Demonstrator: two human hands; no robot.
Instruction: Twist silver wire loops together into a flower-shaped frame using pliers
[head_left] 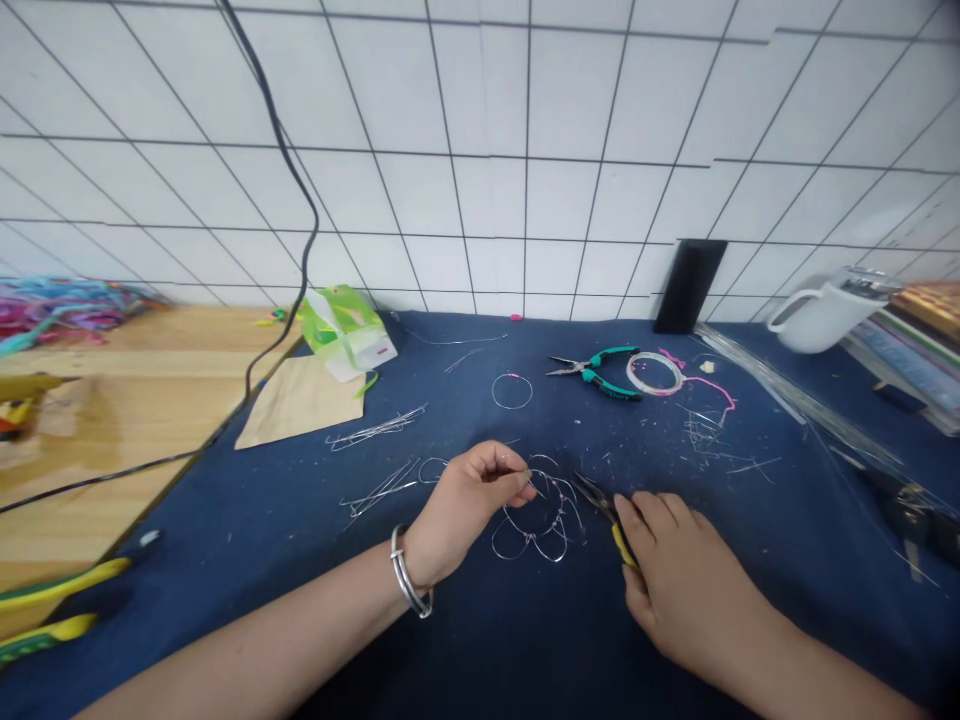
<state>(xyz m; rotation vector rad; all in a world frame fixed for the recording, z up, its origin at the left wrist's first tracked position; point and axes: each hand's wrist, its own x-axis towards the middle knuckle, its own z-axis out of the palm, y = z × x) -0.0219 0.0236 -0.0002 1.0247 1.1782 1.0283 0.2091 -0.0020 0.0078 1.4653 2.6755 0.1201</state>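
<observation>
Near the middle of the head view, my left hand pinches the upper left edge of a flower-shaped wire piece. Thin wire loops stand out around its ring, which carries small pinkish beads. To its right, my right hand is wrapped round yellow-handled pliers, their dark jaws pointing up and left beside the wire loops. The jaws do not appear to touch the wire. A plain wire ring with a pink spot on top lies on the blue cloth beyond my left hand.
Teal-handled pliers lie beside a white spool with pink cord. Bent wires are at left, near a green packet. A white mug and a black upright object stand by the tiled wall. More yellow-green handles are lower left.
</observation>
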